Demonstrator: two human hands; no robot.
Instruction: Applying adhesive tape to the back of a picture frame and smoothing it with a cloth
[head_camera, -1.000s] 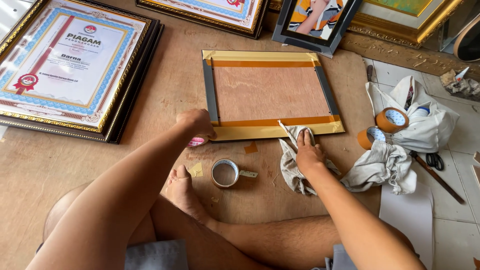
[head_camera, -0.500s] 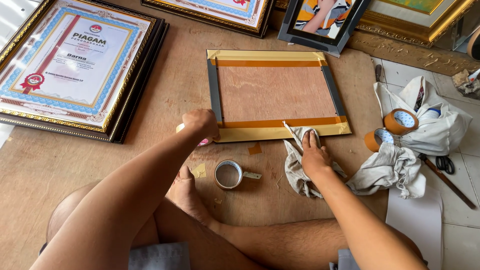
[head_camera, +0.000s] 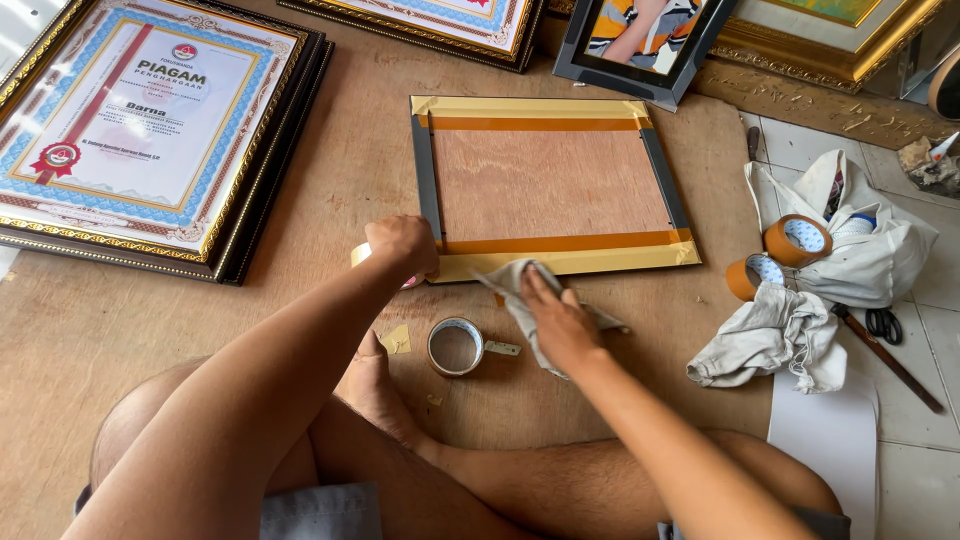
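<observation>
One face-down picture frame (head_camera: 553, 185), its plywood back edged with yellow and orange tape, lies on the wooden floor (head_camera: 330, 180), the left hand (head_camera: 402, 243) clenched on a tape roll (head_camera: 362, 254) at its near-left corner, the right hand (head_camera: 558, 318) pressing one grey cloth (head_camera: 520, 290) flat at its near edge, two brown tape rolls (head_camera: 797, 240) to its right.

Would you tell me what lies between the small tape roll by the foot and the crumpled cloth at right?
In the head view, the right hand pressing a rag.
</observation>
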